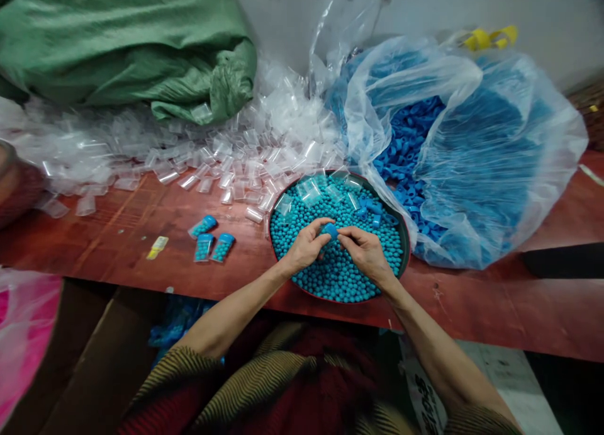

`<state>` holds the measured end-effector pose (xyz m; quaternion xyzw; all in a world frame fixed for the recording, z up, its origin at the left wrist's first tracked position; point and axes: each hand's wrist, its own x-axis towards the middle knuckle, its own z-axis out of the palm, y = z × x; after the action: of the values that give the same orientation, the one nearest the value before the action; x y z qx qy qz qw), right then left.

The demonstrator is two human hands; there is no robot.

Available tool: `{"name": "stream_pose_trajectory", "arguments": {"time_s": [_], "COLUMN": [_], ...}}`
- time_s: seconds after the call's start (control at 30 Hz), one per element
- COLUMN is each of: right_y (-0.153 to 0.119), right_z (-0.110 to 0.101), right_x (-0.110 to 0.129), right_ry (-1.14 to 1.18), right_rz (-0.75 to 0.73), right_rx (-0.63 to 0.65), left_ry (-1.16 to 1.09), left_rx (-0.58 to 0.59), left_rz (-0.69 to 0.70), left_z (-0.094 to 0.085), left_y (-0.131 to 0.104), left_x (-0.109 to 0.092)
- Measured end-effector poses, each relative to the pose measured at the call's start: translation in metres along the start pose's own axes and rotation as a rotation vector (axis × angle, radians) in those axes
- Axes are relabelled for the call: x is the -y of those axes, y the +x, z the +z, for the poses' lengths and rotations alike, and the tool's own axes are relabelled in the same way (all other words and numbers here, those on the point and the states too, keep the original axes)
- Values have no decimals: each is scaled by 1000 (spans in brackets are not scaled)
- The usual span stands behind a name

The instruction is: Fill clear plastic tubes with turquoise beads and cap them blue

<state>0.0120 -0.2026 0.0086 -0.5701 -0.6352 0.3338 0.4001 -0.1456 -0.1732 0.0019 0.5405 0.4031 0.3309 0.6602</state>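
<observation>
A round blue cap (331, 231) is pinched between the thumb and fingers of my left hand (304, 246). My right hand (369, 252) has its fingertips closed at the cap's right edge. Whether a clear tube sits under the cap is hidden by my fingers. Both hands are over a round basin (406, 246) full of small turquoise balls (346, 285). Several clear tubes (309, 191) and loose blue caps (370, 207) lie on top of the balls, toward the back. Left of the basin, three filled tubes (203, 247) with blue caps rest on the red table.
Clear empty tubes (236, 170) are heaped along the back, beneath a green sack (132, 51). At right, a translucent bag (491, 152) spills blue caps (410, 145) toward the basin. A yellow-and-clear piece (157, 247) lies on the red tabletop (117, 227).
</observation>
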Motion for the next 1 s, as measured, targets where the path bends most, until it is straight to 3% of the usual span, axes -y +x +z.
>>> {"name": "stream_pose_trajectory", "arguments": {"time_s": [0.1, 0.3, 0.47, 0.7, 0.8, 0.9, 1.0], "right_y": [0, -2, -1, -8, -10, -10, -6], "right_z": [-4, -6, -11, -14, -15, -19, -20], "right_x": [0, -4, -4, 0, -4, -7, -9], "right_ry": [-42, -3, 11, -84, -3, 169, 426], "right_rz": [-61, -23, -36, -116, -67, 44, 214], "right_rx": [67, 130, 162, 188, 197, 282, 214], "left_ry": [10, 37, 21, 178, 76, 16, 17], "left_rx": [-17, 91, 88, 36, 28, 106, 173], "left_rz": [-4, -21, 19, 30, -16, -58, -61], "left_z": [1, -6, -8, -2, -4, -10, -14], "left_y": [-2, -5, -6, -11, -11, -11, -13], "left_x": [-1, 1, 4, -4, 2, 5, 3]}}
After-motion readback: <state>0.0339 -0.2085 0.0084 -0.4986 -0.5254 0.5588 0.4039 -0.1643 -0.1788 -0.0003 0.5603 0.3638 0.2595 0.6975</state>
